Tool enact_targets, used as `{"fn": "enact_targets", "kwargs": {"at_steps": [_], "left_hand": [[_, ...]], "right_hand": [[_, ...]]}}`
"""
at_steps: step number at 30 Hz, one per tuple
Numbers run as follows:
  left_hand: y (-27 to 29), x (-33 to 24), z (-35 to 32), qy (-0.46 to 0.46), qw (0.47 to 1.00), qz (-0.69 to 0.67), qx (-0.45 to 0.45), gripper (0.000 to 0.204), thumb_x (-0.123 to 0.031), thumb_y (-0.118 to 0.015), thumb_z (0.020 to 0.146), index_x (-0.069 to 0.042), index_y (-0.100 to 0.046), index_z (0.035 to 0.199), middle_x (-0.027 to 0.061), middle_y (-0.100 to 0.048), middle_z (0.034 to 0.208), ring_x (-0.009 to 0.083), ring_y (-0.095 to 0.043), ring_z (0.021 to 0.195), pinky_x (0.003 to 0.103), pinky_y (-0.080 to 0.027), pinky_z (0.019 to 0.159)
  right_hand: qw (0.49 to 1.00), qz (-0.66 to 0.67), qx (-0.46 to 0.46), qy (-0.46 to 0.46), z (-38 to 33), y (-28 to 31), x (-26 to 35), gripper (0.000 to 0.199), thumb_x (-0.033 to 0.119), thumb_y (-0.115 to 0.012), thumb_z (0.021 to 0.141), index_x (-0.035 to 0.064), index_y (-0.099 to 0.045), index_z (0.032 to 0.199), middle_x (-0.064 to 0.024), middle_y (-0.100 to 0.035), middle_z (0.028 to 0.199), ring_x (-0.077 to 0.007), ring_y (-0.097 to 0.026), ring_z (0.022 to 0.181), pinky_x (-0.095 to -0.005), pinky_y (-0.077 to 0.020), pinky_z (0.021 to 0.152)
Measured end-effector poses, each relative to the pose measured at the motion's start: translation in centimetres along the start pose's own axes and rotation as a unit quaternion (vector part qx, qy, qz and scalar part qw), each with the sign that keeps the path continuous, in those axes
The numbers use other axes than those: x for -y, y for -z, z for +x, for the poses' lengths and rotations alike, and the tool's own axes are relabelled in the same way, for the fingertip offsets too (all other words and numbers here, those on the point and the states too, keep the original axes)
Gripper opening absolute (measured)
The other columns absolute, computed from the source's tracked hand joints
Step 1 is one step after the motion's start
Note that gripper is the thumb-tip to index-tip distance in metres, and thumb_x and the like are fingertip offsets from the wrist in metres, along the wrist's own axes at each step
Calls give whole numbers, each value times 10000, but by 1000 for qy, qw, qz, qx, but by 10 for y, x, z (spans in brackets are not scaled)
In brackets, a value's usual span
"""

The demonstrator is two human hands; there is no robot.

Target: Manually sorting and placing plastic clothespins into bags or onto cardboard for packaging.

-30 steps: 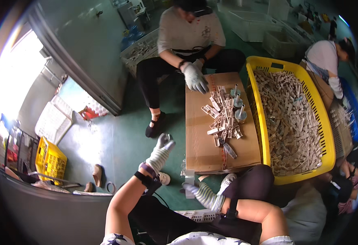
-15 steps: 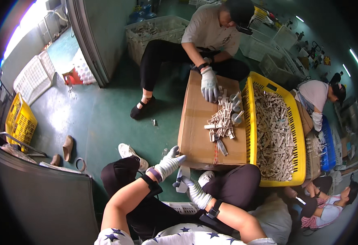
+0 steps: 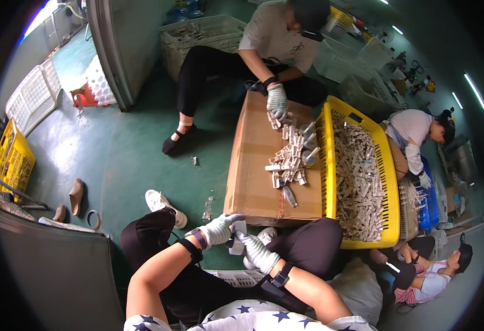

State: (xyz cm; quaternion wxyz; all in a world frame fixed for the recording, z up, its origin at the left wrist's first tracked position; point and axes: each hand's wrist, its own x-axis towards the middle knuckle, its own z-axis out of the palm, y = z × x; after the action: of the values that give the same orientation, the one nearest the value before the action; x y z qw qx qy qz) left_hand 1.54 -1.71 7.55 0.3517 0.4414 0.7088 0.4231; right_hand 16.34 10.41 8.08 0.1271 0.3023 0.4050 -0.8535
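Note:
Both my gloved hands meet just in front of the cardboard box. My left hand has its fingers closed at the upper end of a small white plastic piece, whose exact kind I cannot make out. The right hand, also closed, grips the same piece from its other side. On the box lies a heap of white plastic clip-like parts, and a small dark pointed tool rests near it. Across from me, a co-worker's gloved hand touches parts at the heap's far end.
A yellow crate full of similar parts stands right of the box. Another person sits beyond it by a blue crate. A white sack lies by my right leg. Shoes and a tape ring lie at left.
My left hand has closed in on the white piece, its fingers no longer spread. The co-worker's hand has shifted to parts at the heap's far end. The whole view has shifted slightly.

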Motion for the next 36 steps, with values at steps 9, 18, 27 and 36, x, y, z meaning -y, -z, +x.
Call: {"fn": "enact_targets", "kwargs": {"at_steps": [9,18,27,36], "left_hand": [[5,-10,21,-90,996,-9,10,613,80,-613,783,-145,-527,1347,91,-639,1103,228,-608,979,325,-503,857],[-17,26,18,37,954,-298,19,453,116,-640,832,-29,-584,1258,49,-654,1085,151,-614,975,293,-510,890],[-18,20,25,71,943,-323,35,455,45,-722,809,-44,-598,1238,30,-650,987,136,-605,874,300,-523,789],[-28,37,37,41,957,-287,16,440,116,-688,791,-39,-630,1199,47,-658,1080,146,-619,937,304,-535,834]], "right_hand": [[997,-64,-47,6,-10,-6,23,333,381,-575,953,95,-634,1114,-2,-634,1025,-119,-582,894,-303,-469,795],[997,-61,-27,-47,-45,-47,65,335,443,-537,966,159,-626,1120,-3,-668,916,-121,-605,829,-272,-455,755],[999,-37,-21,-29,-31,-28,49,267,342,-594,955,118,-634,1096,-16,-681,923,-139,-639,752,-275,-500,697],[977,-196,47,67,-33,-1,3,435,329,-633,936,42,-557,1254,5,-600,1116,-92,-517,971,-244,-433,875]]}}
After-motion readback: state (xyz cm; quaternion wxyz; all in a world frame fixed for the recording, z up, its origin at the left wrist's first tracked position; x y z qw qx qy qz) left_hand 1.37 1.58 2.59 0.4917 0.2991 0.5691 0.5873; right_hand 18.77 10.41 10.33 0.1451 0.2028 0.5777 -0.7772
